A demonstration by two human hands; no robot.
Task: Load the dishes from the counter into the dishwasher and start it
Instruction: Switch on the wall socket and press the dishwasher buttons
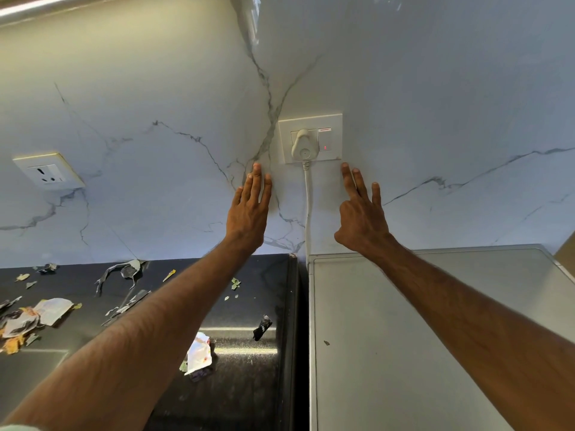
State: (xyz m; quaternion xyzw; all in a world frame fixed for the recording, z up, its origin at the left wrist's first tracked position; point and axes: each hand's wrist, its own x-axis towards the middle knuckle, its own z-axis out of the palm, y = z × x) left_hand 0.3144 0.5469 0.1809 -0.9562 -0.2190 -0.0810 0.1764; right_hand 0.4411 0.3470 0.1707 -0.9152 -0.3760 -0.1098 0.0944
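Both my arms reach up toward a white wall socket plate on the marble wall. A white plug sits in it, its cord running down behind the grey appliance top, probably the dishwasher. The switch beside the plug shows a small red light. My left hand is flat, fingers together, just left of and below the plate. My right hand has fingers spread, fingertips just under the plate's right corner. Neither hand holds anything. No dishes are in view.
A black counter lies at the lower left, strewn with torn wrappers and paper scraps. A second wall socket sits at the far left. A dark gap separates the counter from the grey appliance top.
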